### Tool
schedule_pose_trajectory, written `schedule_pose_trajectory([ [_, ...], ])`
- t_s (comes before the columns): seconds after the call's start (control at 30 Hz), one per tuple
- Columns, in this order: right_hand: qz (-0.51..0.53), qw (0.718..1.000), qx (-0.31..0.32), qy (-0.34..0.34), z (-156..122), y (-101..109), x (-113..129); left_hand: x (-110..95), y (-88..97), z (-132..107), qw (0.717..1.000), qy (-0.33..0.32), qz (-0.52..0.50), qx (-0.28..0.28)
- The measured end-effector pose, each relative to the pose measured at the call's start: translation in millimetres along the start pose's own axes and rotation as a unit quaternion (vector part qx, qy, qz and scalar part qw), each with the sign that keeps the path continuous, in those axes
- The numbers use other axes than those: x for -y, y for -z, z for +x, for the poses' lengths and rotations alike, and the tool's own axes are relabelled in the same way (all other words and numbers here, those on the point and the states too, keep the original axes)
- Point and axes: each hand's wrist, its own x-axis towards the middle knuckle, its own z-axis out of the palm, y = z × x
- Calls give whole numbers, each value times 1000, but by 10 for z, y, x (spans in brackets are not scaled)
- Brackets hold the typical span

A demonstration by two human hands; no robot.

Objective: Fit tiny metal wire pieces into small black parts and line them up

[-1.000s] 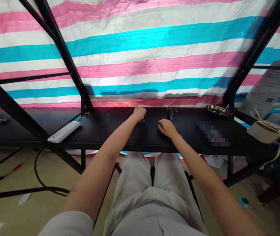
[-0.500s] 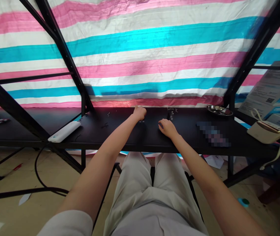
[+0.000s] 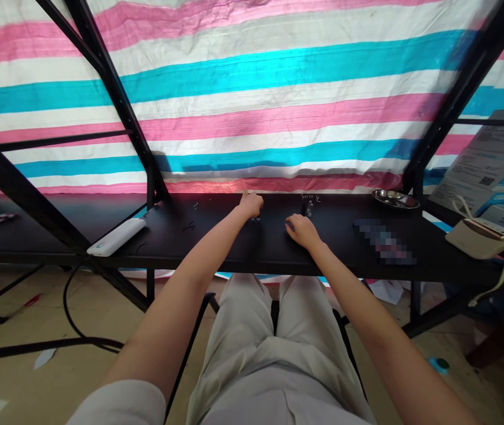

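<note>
My left hand is over the far part of the black table, its fingers curled together into a closed grip. What it holds, if anything, is hidden by the hand. Small shiny pieces lie right beside its near edge. To the right, my right hand rests palm down on the tabletop, fingers loosely bent and a little apart, with nothing visible in them. Just beyond it sits a cluster of small silvery and dark parts, too small to name.
The black table carries a long white device at left, thin dark bits, a shiny metal dish and a blurred-out object. A beige pouch is at far right. Black frame posts flank the striped sheet.
</note>
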Motion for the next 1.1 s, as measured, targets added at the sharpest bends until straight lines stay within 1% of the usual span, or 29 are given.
schedule_pose_trajectory([
  [0.07,5,1000,-25,-17,-3,13,2,-9,12,-15,1000,-2,1,-3],
  [0.13,10,996,-64,-59,-10,33,-14,-34,31,-42,1000,-4,-5,-27],
  [0.2,15,987,-106,-123,-23,53,-63,-92,47,-86,997,-15,-23,-76],
  [0.27,21,970,-131,-206,-49,58,-151,-195,49,-149,988,-33,-55,-138],
  [0.33,28,945,-126,-299,-83,37,-265,-340,20,-224,976,-57,-93,-186],
  [0.37,31,931,-115,-344,-101,14,-325,-423,-8,-261,971,-70,-110,-199],
  [0.4,33,919,-103,-379,-117,-16,-382,-509,-47,-293,968,-81,-123,-205],
  [0.47,39,904,-72,-420,-137,-89,-481,-673,-148,-334,963,-84,-141,-214],
  [0.5,39,900,-63,-430,-140,-125,-521,-745,-205,-340,962,-85,-148,-213],
  [0.57,39,900,-60,-430,-131,-184,-580,-857,-317,-319,961,-84,-158,-209],
  [0.63,42,903,-49,-425,-108,-209,-616,-929,-406,-262,962,-76,-164,-205],
  [0.7,45,903,-18,-427,-74,-198,-632,-972,-460,-187,964,-59,-167,-199],
  [0.83,40,893,44,-445,7,-120,-618,-1039,-500,-26,974,-11,-162,-156],
  [0.9,36,889,66,-452,45,-86,-607,-1091,-515,54,978,2,-158,-134],
  [1.0,37,888,83,-450,88,-64,-606,-1197,-545,173,981,8,-153,-118],
  [1.1,39,889,87,-448,114,-67,-622,-1300,-581,286,983,15,-150,-109],
])
